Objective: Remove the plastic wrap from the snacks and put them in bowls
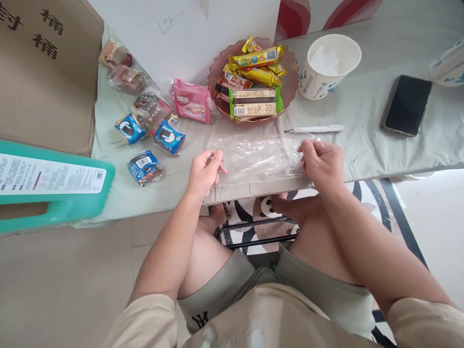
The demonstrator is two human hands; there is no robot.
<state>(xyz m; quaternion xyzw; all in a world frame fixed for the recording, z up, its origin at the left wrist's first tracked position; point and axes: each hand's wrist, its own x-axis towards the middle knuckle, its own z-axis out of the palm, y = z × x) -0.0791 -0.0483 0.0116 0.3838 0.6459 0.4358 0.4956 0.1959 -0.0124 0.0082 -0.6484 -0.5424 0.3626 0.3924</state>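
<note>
My two hands frame one sheet of clear plastic (259,157), which lies crumpled along the table's (366,145) near edge. My right hand (321,162) is curled at the sheet's right end, thumb against the bent forefinger, grasping the plastic's edge. My left hand (206,173) sits at the other end, fingers bent and thumb laid forward; I cannot tell whether it pinches the plastic. Both my forearms reach forward over my knees, slanting inward, with the elbows apart.

Beyond the sheet lie one white pen (319,129) and one pink bowl (290,104) of snacks (257,57), several of them yellow; they overlap too much for me to count. To the left I count three blue packets (170,137), one pink packet (192,102), one brown packet (149,108) and two clear-wrapped cakes (126,79). To the right are two paper cups (319,79), the farther cut off by the view, and one phone (408,105) between them and me.
</note>
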